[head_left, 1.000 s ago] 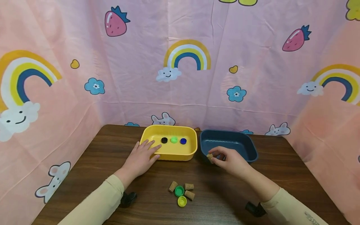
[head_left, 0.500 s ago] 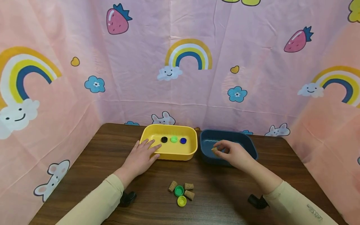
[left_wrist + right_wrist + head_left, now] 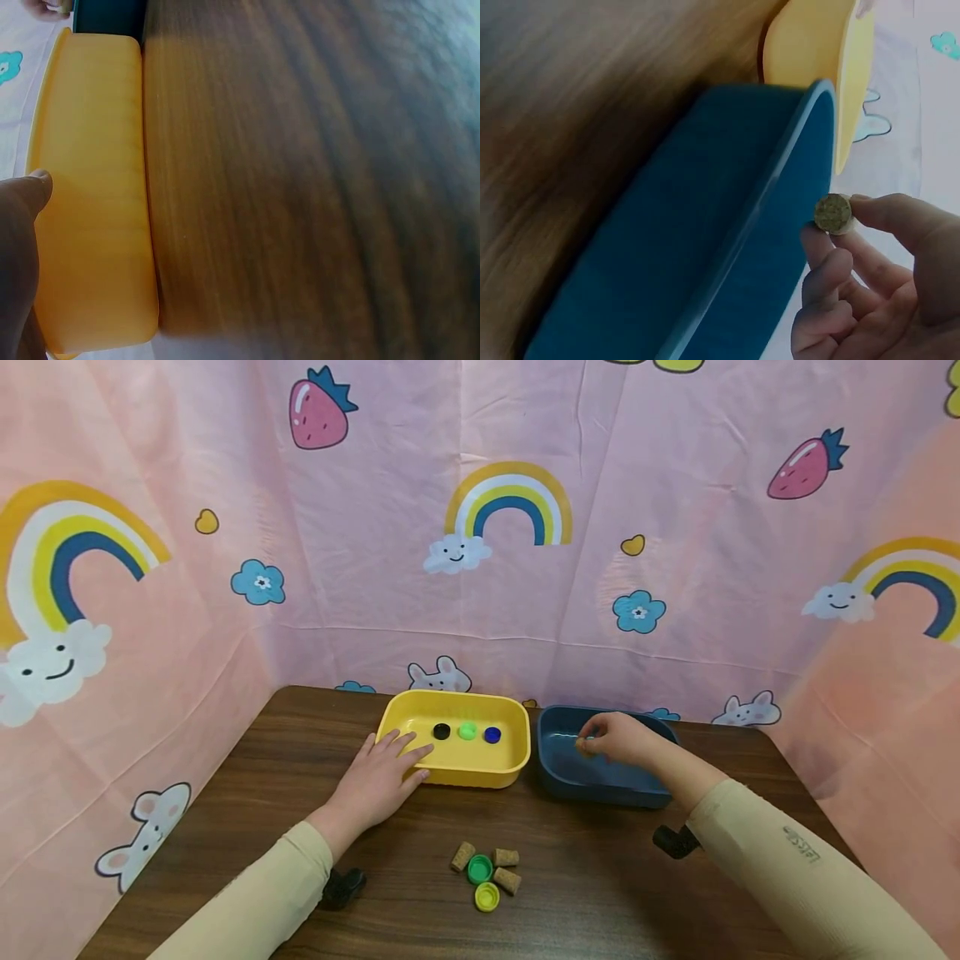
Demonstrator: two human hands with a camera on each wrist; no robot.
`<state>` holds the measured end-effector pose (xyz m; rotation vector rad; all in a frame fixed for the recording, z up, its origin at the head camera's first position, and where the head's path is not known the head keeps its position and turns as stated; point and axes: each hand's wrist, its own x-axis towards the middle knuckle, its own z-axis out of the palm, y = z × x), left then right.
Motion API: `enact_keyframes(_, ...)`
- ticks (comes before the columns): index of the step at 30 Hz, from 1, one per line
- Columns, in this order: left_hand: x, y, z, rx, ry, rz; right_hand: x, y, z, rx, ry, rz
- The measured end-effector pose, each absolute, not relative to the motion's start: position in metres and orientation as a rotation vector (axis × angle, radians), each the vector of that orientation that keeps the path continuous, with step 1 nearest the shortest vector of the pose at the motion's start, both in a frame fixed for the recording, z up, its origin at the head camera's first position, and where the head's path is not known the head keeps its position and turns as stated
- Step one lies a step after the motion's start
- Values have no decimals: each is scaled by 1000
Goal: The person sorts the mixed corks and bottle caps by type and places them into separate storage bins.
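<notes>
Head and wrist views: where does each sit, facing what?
Head: head-worn, looking forward and down on yellow tray and blue tray; left hand, right hand and sleeves show.
Left wrist: on its wrist, facing the yellow tray's outer side; left hand partly.
Right wrist: on its wrist, facing blue tray and pinched cork; right hand partly.
Wrist views share both trays.

- Fabric backdrop (image 3: 375,568), creased; lilac-pink at rear, peach at both sides;
- printed rainbows (image 3: 510,477), strawberries (image 3: 318,417), blue flowers (image 3: 638,612) and rabbits (image 3: 438,678);
- tabletop (image 3: 405,914), dark brown; streaked wood grain.
</notes>
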<state>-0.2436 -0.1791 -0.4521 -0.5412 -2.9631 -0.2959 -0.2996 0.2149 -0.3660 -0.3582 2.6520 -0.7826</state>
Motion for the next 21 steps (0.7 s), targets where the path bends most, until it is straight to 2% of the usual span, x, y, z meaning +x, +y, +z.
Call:
enact_keyframes(13, -246, -179, -449, -547, -2960, -275, -342, 208, -377, -220, 2627, -709)
enact_keyframes(21, -243, -179, -450, -537, -2969, -293, -360, 208, -401, -101, 2642, -729)
